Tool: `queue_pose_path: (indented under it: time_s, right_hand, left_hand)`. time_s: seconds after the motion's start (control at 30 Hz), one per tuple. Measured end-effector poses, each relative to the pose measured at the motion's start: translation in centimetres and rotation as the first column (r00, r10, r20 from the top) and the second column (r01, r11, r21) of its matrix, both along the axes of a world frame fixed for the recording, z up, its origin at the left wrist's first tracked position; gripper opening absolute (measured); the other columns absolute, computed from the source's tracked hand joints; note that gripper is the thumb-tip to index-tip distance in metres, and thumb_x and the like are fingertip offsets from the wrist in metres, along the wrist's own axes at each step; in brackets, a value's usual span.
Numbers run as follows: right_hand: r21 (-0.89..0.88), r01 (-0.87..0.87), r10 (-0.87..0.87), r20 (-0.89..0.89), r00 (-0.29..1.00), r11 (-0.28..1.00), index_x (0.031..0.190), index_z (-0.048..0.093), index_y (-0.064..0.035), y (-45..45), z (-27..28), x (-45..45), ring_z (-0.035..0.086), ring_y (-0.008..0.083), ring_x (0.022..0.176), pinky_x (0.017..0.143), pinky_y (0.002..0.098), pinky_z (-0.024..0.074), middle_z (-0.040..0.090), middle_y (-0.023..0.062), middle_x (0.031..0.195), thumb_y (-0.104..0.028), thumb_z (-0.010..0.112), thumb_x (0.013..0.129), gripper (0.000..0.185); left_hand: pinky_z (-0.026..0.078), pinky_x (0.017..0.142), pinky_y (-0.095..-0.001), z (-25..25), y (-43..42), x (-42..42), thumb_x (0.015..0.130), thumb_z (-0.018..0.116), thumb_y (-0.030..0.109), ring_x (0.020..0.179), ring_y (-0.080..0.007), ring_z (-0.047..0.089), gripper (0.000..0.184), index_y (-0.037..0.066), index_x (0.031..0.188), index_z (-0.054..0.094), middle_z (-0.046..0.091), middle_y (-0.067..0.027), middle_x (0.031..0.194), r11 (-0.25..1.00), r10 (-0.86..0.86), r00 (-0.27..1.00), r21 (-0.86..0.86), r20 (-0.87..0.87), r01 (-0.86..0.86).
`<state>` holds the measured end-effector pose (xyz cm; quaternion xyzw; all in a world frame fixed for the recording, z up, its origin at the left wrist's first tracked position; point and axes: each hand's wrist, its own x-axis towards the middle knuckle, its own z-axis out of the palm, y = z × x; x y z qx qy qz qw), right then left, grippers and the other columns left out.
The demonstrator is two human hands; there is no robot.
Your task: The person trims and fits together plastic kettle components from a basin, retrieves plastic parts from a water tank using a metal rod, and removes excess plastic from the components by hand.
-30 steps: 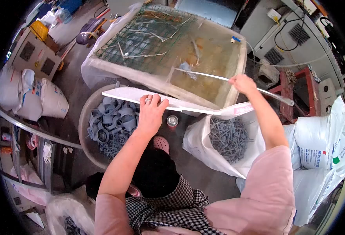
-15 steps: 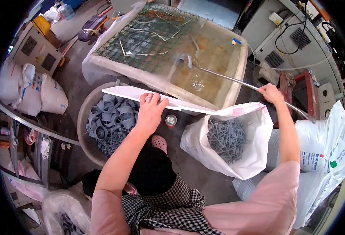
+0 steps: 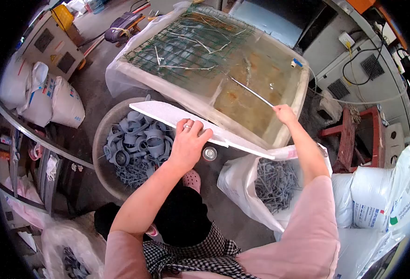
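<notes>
My left hand (image 3: 189,139) grips the upper edge of a long white board (image 3: 165,113) that leans along the near side of a water tank (image 3: 144,80). A thin metal rod (image 3: 253,93) is in my closed right hand (image 3: 285,114), above the tank's right part; its far end reaches the murky water (image 3: 246,104). Green wire mesh (image 3: 177,46) with pale sticks on it covers the tank's left part. Below the board stand a round tub (image 3: 101,160) of grey plastic parts (image 3: 142,139) and a white sack (image 3: 237,179) of thin grey pieces (image 3: 277,186).
A can (image 3: 209,154) stands on the floor between tub and sack. Full white bags (image 3: 377,195) lie at the right, near a red frame (image 3: 377,135). More sacks (image 3: 67,104) stand at the left by a metal rack (image 3: 51,144). A hose (image 3: 353,100) runs from the tank.
The view has shifted. My right hand has moved the rod about over the water, and the grey piece seen near its tip earlier no longer shows. My left hand stays on the board.
</notes>
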<state>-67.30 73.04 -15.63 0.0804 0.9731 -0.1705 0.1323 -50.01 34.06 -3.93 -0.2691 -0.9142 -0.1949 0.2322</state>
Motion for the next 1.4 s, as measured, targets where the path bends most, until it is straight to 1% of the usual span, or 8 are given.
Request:
queue_pose_path:
  time_s: [0.27, 0.5, 0.67, 0.97, 1.07, 1.17, 1.33, 1.4]
  right_hand:
    - [0.113, -0.057, 0.066, -0.075, 0.995, 0.992, 0.105, 0.066, -0.0235, -8.1, 1.6, -4.0, 0.058, 0.0304, 0.1, 0.086, 0.0418, 0.0461, 0.062, 0.0111, 0.107, -0.04, 0.053, 0.085, 0.029]
    - [0.514, -0.138, 0.227, -0.115, 0.967, 0.847, 0.103, 0.066, -0.0189, 1.3, 18.7, 3.7, 0.061, 0.0305, 0.09, 0.081, 0.0404, 0.0476, 0.065, 0.0126, 0.097, -0.039, 0.053, 0.085, 0.03]
    - [0.514, -0.093, 0.213, -0.18, 0.961, 0.853, 0.099, 0.066, -0.0105, 7.7, 27.1, 11.8, 0.06, 0.0339, 0.088, 0.075, 0.0407, 0.0467, 0.063, 0.017, 0.09, -0.034, 0.055, 0.084, 0.03]
    - [0.116, -0.314, 0.333, -0.204, 0.921, 0.942, 0.099, 0.061, -0.0068, 6.0, 17.2, 7.1, 0.058, 0.0379, 0.087, 0.073, 0.0404, 0.0451, 0.061, 0.0219, 0.09, -0.032, 0.049, 0.089, 0.029]
    - [0.132, -0.419, 0.439, -0.213, 0.873, 0.898, 0.104, 0.052, -0.0087, 4.3, 9.4, 3.1, 0.055, 0.0421, 0.082, 0.069, 0.0447, 0.0429, 0.059, 0.022, 0.085, -0.032, 0.043, 0.092, 0.027]
    - [-0.007, -0.403, 0.402, -0.034, 0.915, 0.915, 0.111, 0.05, -0.0084, 2.6, 2.9, 0.0, 0.058, 0.0348, 0.084, 0.074, 0.0412, 0.0442, 0.059, 0.0216, 0.088, -0.021, 0.042, 0.092, 0.024]
    - [-0.172, -0.257, 0.27, 0.051, 0.962, 0.951, 0.121, 0.05, -0.0058, 7.8, -0.9, -4.6, 0.057, 0.0255, 0.097, 0.083, 0.0331, 0.0439, 0.058, 0.0179, 0.11, -0.014, 0.052, 0.086, 0.037]
    - [-0.047, -0.289, 0.289, -0.013, 0.957, 0.956, 0.124, 0.05, -0.0053, 7.5, 1.7, -4.3, 0.056, 0.022, 0.101, 0.086, 0.0308, 0.0437, 0.058, 0.0161, 0.115, -0.013, 0.054, 0.085, 0.04]
  left_hand:
    - [0.033, 0.092, -0.0434, 0.0, -0.2, -0.4, 0.071, 0.057, 0.009, 0.086, -0.0259, 0.051, 0.011, 0.009, 0.082, 0.053, 0.048, -0.0071, 0.087, 1.0, -0.011, 0.999, 0.003, 0.031, 0.01]
    - [0.026, 0.099, -0.0491, 1.0, 0.8, -1.0, 0.07, 0.064, 0.012, 0.107, -0.0271, 0.047, 0.029, 0.011, 0.098, 0.056, 0.049, -0.0086, 0.095, 0.996, 0.053, 0.996, -0.071, -0.078, -0.058]
    - [0.015, 0.105, -0.056, 0.8, 2.3, -4.4, 0.072, 0.06, 0.009, 0.125, -0.0349, 0.033, 0.056, 0.013, 0.126, 0.045, 0.045, -0.0186, 0.119, 0.998, 0.037, 0.998, -0.049, -0.049, -0.039]
    - [0.014, 0.107, -0.0538, 2.4, -7.6, -3.8, 0.074, 0.068, 0.023, 0.131, -0.0323, 0.026, 0.076, 0.016, 0.138, 0.028, 0.038, -0.0142, 0.132, 0.923, 0.362, 0.919, -0.08, -0.158, -0.377]
    - [0.026, 0.102, -0.0496, -1.5, -17.2, -0.2, 0.078, 0.066, 0.019, 0.125, -0.0351, 0.034, 0.064, 0.013, 0.133, 0.033, 0.041, -0.0177, 0.127, 0.77, 0.597, 0.8, -0.233, -0.065, -0.593]
    - [0.044, 0.085, -0.0482, -7.2, -23.0, 5.3, 0.077, 0.067, 0.022, 0.106, -0.0378, 0.05, 0.051, 0.006, 0.118, 0.042, 0.045, -0.025, 0.117, 0.607, 0.794, 0.466, -0.497, 0.39, -0.619]
    - [0.043, 0.091, -0.0397, -20.8, -22.8, 10.7, 0.072, 0.067, 0.05, 0.108, -0.0414, 0.05, 0.078, -0.008, 0.118, 0.044, 0.053, -0.028, 0.113, 0.837, 0.475, -0.042, -0.466, 0.879, -0.287]
    - [0.041, 0.093, -0.0382, -22.7, -19.9, 10.9, 0.07, 0.069, 0.052, 0.11, -0.0395, 0.05, 0.084, -0.011, 0.12, 0.042, 0.051, -0.0295, 0.116, 0.819, 0.3, -0.134, -0.327, 0.945, -0.472]
